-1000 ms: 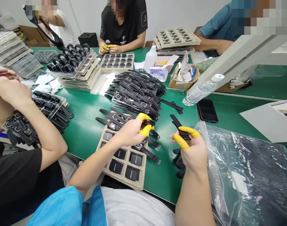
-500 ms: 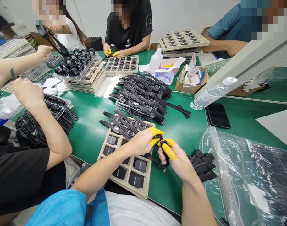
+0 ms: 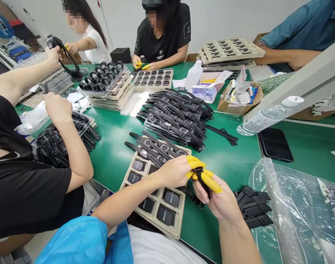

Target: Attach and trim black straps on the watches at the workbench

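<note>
Yellow finger cots cover fingertips on both hands. My left hand (image 3: 178, 171) pinches a black watch case (image 3: 197, 169) above the right side of the beige tray. In my right hand (image 3: 221, 196) is a black watch strap (image 3: 203, 181), its end against the case; whether it is seated I cannot tell. Beneath my hands, the compartmented tray (image 3: 177, 231) holds dark square watch cases (image 3: 165, 215) in its near pockets. Several strapped watches (image 3: 156, 150) lie across its far end. Loose black straps (image 3: 254, 207) are heaped just right of my right hand.
A big pile of strapped watches (image 3: 175, 117) stands beyond the tray. To the right are a water bottle (image 3: 269, 117), a phone (image 3: 276, 144) and a clear plastic bag (image 3: 302, 205). A co-worker's arm (image 3: 73, 146) is close on the left; other people sit across the table.
My hands have come together: the strap end and watch case, apart before, now meet. The view has shifted, and the co-worker on the left now grasps a black looped object.
</note>
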A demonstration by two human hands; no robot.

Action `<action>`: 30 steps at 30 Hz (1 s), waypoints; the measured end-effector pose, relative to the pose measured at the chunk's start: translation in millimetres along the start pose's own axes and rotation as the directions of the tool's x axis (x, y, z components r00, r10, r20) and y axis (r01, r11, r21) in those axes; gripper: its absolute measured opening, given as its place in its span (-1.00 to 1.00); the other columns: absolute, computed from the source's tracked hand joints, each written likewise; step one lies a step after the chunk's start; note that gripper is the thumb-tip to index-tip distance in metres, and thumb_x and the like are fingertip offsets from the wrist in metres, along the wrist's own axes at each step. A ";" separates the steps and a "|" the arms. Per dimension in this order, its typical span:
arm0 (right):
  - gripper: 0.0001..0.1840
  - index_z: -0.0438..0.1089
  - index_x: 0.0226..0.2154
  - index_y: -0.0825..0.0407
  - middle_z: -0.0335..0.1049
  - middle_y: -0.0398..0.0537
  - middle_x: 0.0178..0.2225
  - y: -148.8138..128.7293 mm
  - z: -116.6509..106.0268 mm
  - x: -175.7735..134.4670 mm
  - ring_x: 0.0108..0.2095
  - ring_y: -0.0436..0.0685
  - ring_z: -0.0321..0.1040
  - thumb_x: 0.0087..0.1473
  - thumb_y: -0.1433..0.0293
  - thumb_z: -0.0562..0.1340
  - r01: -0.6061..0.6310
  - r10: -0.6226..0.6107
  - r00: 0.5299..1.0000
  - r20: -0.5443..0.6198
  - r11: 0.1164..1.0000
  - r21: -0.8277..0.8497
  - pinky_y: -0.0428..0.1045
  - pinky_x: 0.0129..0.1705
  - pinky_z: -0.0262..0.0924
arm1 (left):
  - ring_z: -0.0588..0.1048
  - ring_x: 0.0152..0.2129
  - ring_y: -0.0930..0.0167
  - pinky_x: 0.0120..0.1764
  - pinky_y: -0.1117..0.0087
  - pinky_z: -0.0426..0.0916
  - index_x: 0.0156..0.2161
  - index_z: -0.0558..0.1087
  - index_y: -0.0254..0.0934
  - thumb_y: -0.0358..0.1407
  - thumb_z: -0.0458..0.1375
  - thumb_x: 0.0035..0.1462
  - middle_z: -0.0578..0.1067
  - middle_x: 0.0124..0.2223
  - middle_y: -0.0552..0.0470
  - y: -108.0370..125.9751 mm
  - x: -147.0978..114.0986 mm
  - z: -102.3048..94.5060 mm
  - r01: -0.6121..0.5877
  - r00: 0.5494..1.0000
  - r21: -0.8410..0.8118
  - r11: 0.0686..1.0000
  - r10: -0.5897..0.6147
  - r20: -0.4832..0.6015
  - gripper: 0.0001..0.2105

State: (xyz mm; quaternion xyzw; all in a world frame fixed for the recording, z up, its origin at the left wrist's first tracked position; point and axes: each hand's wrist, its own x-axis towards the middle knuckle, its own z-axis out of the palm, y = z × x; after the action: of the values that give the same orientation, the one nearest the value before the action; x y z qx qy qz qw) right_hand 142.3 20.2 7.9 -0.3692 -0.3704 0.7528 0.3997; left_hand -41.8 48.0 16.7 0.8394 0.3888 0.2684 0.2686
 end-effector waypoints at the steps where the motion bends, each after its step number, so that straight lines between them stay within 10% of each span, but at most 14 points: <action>1: -0.54 0.35 -0.44 -0.02 0.13 -0.23 -0.70 -0.5 -0.3 -0.2 -0.70 -0.04 -0.07 0.18 -0.01 0.40 -0.006 0.006 1.000 0.003 1.000 0.026 -0.09 -0.65 -0.12 | 0.42 0.21 0.21 0.32 0.14 0.35 0.23 0.42 -0.34 -0.46 -0.05 0.26 0.47 0.20 -0.24 1.0 0.6 -0.9 -0.007 1.000 -0.003 1.000 0.007 0.006 -0.53; 12: -0.35 0.24 -0.60 0.02 0.02 -0.24 -0.72 -4.6 -6.2 2.9 -0.70 -0.10 -0.18 0.09 -0.12 0.42 -0.128 0.129 0.992 0.012 0.990 -0.065 -0.13 -0.67 -0.14 | 0.45 0.10 0.20 0.28 0.16 0.33 0.15 0.46 -0.43 -0.32 0.02 0.35 0.52 0.08 -0.28 5.4 3.8 -11.2 -0.009 0.983 0.168 0.986 -0.022 0.183 -0.63; 20: -0.45 0.32 -0.52 0.03 0.11 -0.20 -0.69 -3.8 -5.0 -3.7 -0.66 -0.07 -0.08 0.24 -0.03 0.34 -0.087 0.087 0.996 -0.020 0.995 -0.054 -0.14 -0.62 -0.07 | 0.45 0.16 0.26 0.28 0.24 0.34 0.23 0.39 -0.46 -0.32 -0.07 0.44 0.52 0.16 -0.28 3.8 4.3 -15.9 0.002 0.988 -0.054 0.999 0.006 0.153 -0.60; 30: -0.33 0.27 -0.58 0.04 0.14 -0.18 -0.67 5.7 -22.9 5.8 -0.67 -0.09 -0.08 0.17 -0.16 0.35 -0.200 0.205 0.978 0.033 0.973 -0.118 -0.13 -0.62 -0.03 | 0.48 0.11 0.17 0.23 0.15 0.36 0.16 0.44 -0.53 -0.34 0.01 0.38 0.56 0.08 -0.31 5.0 4.9 -15.1 -0.041 0.967 0.204 0.978 -0.012 0.254 -0.62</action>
State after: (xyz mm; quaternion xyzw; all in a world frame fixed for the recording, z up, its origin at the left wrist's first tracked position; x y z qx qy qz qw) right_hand 157.6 29.0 -8.8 -0.4101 -0.3822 0.7755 0.2905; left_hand -46.5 52.8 32.0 0.8931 0.3710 0.1186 0.2249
